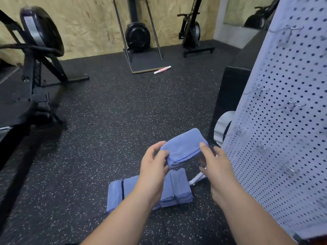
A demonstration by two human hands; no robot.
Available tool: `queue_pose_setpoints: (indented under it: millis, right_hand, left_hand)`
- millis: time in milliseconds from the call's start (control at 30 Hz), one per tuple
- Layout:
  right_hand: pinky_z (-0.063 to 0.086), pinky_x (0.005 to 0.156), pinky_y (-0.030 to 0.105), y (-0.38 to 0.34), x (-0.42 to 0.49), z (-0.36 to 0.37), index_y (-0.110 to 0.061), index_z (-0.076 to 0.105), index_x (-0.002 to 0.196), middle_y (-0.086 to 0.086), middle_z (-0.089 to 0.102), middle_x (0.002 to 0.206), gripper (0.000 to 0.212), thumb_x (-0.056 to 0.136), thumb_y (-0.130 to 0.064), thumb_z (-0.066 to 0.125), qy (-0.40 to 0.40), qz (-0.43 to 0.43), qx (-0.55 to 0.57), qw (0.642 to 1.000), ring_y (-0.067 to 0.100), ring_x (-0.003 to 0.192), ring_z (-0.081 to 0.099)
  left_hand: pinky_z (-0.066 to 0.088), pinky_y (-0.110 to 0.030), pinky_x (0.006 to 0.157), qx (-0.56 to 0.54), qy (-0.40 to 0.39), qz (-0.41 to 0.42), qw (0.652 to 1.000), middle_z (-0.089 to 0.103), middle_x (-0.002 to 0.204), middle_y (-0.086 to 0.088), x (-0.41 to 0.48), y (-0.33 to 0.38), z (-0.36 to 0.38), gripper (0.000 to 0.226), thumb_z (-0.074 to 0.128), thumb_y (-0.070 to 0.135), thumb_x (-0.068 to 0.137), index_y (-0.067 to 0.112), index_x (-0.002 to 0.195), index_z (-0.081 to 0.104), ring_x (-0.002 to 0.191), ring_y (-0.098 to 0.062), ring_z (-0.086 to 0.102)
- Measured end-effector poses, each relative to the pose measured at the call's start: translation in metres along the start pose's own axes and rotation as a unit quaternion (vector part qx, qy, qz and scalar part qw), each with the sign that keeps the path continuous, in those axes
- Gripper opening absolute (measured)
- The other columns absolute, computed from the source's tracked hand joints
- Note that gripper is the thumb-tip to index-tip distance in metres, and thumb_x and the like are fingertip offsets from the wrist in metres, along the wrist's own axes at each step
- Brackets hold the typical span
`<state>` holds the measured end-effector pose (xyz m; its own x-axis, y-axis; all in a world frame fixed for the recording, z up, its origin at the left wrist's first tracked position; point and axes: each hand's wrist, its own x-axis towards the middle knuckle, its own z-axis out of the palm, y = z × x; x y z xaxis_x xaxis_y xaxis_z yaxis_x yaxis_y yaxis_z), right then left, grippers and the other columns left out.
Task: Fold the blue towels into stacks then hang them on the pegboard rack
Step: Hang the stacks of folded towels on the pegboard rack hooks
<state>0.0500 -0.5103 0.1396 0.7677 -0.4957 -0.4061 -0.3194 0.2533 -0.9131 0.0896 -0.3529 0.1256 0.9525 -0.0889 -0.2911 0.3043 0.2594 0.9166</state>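
Note:
A folded blue towel [184, 147] is held up in the air between both hands. My left hand [154, 167] grips its left end and my right hand [215, 163] grips its right end, thumbs on top. Below them, several folded blue towels [180, 188] lie side by side on the speckled black floor, partly hidden by my left forearm. The grey pegboard rack [283, 121] stands at the right, leaning, with several bare metal hooks [294, 104] sticking out of it.
Black exercise machines stand at the left [35, 55] and along the back wall [138, 36]. A pink and white roller stick [162, 69] lies on the floor near a board. A black box [230, 96] stands beside the pegboard rack.

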Motion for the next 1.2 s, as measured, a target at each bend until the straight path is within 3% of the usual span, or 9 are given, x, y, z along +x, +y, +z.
queue_pose_setpoints:
  millis: [133,200,267,367,600,733,900,1000,1200]
  right_hand:
    - [0.062,0.091,0.041,-0.007,0.007,-0.018,-0.009,0.07,0.121,0.004,0.082,0.103,0.023,0.102,-0.023,0.069,-0.031,0.035,0.148,0.988,0.019,0.096,0.079]
    - [0.064,0.084,0.041,-0.004,0.016,-0.028,-0.011,0.073,0.114,0.006,0.082,0.102,0.017,0.099,-0.019,0.073,0.005,0.012,0.116,0.993,0.016,0.092,0.079]
    - [0.063,0.09,0.051,0.001,0.024,-0.035,-0.014,0.074,0.107,0.006,0.081,0.101,0.018,0.093,-0.023,0.079,0.052,-0.021,0.062,0.996,0.016,0.091,0.076]
    - [0.062,0.092,0.054,0.007,0.03,-0.039,-0.02,0.072,0.11,-0.001,0.08,0.101,0.036,0.08,-0.036,0.086,0.081,-0.054,0.019,0.995,0.018,0.095,0.078]
    - [0.059,0.096,0.036,0.001,0.034,-0.058,-0.027,0.073,0.119,-0.014,0.079,0.109,0.02,0.109,-0.022,0.057,0.061,-0.134,0.012,0.989,0.005,0.104,0.075]
    - [0.057,0.103,0.046,-0.003,0.014,-0.076,-0.023,0.067,0.137,-0.007,0.079,0.117,0.031,0.11,-0.014,0.054,0.031,-0.126,0.023,0.991,0.013,0.111,0.075]
    - [0.059,0.099,0.035,-0.032,-0.035,-0.095,-0.033,0.068,0.137,-0.013,0.075,0.123,0.037,0.104,-0.017,0.064,0.052,-0.205,-0.081,0.974,0.002,0.107,0.072]
    - [0.058,0.102,0.039,-0.051,-0.071,-0.107,-0.034,0.067,0.139,-0.014,0.071,0.127,0.041,0.099,-0.027,0.073,0.05,-0.26,-0.165,0.95,0.001,0.107,0.069]
    - [0.057,0.086,0.02,-0.099,-0.15,-0.115,-0.04,0.066,0.137,-0.017,0.065,0.121,0.049,0.09,-0.04,0.082,0.053,-0.359,-0.285,0.887,0.0,0.104,0.065]
  left_hand:
    - [0.056,-0.029,0.067,0.073,-0.037,-0.048,0.995,0.069,0.082,0.006,0.012,-0.007,0.02,0.029,0.053,0.007,0.101,0.013,0.126,0.065,0.064,-0.006,0.064]
    - [0.056,-0.031,0.08,0.237,-0.032,0.006,0.971,0.065,0.1,0.008,0.019,-0.015,0.026,0.039,0.062,0.012,0.096,0.021,0.134,0.059,0.082,-0.007,0.066]
    - [0.048,-0.023,0.096,0.424,-0.038,0.156,0.892,0.056,0.122,0.014,0.024,-0.02,0.031,0.053,0.068,0.011,0.09,0.033,0.137,0.056,0.111,-0.006,0.059]
    - [0.043,-0.018,0.1,0.493,-0.104,0.31,0.806,0.056,0.124,0.016,0.024,-0.027,0.051,0.045,0.061,0.003,0.091,0.029,0.128,0.066,0.116,-0.007,0.055]
    - [0.053,-0.026,0.096,0.402,-0.135,0.208,0.882,0.073,0.116,0.018,0.019,-0.02,0.091,0.033,0.062,0.046,0.104,0.029,0.131,0.068,0.104,0.002,0.066]
    - [0.055,-0.023,0.093,0.357,-0.159,0.189,0.901,0.075,0.108,0.021,0.007,-0.016,0.102,0.034,0.079,0.041,0.093,0.032,0.124,0.068,0.1,0.006,0.068]
    - [0.05,-0.011,0.077,0.316,-0.171,0.235,0.903,0.075,0.102,0.02,-0.03,0.0,0.108,0.027,0.079,0.028,0.095,0.032,0.119,0.068,0.094,0.006,0.068]
    - [0.055,-0.02,0.079,0.269,-0.188,0.25,0.911,0.077,0.1,0.017,-0.058,0.017,0.1,0.022,0.08,0.025,0.095,0.031,0.115,0.07,0.092,-0.002,0.071]
    - [0.059,-0.027,0.08,0.239,-0.205,0.308,0.898,0.076,0.099,0.017,-0.116,0.071,0.086,0.013,0.075,0.026,0.098,0.035,0.107,0.07,0.093,-0.003,0.071]
